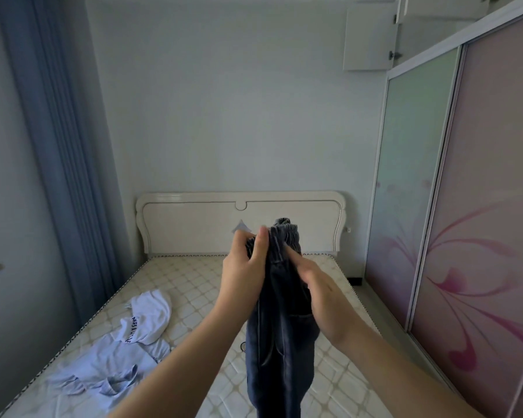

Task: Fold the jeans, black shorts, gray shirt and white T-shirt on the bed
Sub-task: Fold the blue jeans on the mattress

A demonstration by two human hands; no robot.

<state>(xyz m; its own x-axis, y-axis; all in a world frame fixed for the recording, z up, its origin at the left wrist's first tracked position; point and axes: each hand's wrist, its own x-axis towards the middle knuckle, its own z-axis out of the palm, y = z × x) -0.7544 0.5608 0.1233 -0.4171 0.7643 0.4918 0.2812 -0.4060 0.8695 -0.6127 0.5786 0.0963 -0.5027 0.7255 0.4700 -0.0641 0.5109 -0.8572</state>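
Home bedroom. Bed (194,285) with bare quilted mattress, white carved headboard (194,224) against plain wall. Sliding-door wardrobe (465,206) with floral frosted panels on right, blue curtain (61,131) on left. Clothes (118,351) strewn on mattress.

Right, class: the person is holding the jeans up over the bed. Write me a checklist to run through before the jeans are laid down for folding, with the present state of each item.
1. Left hand grips the jeans at the waistband: ok.
2. Right hand grips the waistband from the other side: ok.
3. Jeans hang straight, legs together: cannot tell; the lower legs leave the picture.
4. Bare mattress showing on the right for laying them down: ok.
5. White T-shirt lies off to the left, apart from the jeans: ok.
6. Black shorts located: cannot tell; none plainly shows.
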